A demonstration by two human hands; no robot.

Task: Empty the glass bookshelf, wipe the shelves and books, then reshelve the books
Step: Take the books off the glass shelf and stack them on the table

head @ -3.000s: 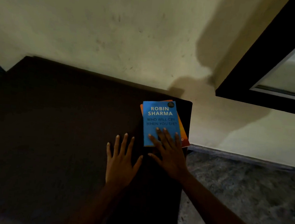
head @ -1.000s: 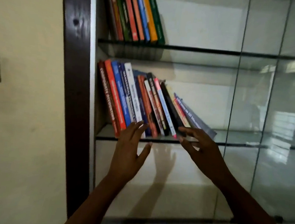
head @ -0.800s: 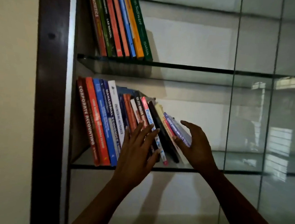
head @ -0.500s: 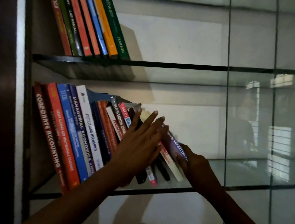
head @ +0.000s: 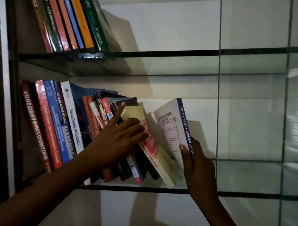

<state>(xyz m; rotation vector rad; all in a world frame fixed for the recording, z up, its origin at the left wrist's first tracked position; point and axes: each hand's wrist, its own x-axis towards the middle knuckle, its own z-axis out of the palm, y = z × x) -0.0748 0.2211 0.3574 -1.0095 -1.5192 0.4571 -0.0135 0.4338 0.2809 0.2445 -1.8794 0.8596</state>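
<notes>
Head view: the purple-spined book (head: pixel 172 125) is at the 3 o'clock end of the leaning row of books (head: pixel 62 123) on the middle glass shelf (head: pixel 236 193). Its long axis is nearly upright, with the top tipped toward 11 o'clock and the spine facing 3 o'clock. The right hand (head: pixel 199 169) grips its lower end, thumb on the cover and fingers wrapped behind. The left hand (head: pixel 117 140) presses spread fingers (head: pixel 134 129) against the neighbouring red-and-cream book (head: pixel 152 149).

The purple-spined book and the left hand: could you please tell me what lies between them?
In the head view, a leaning red-and-cream book lies between the left hand and the purple-spined book, which the right hand holds.
</notes>
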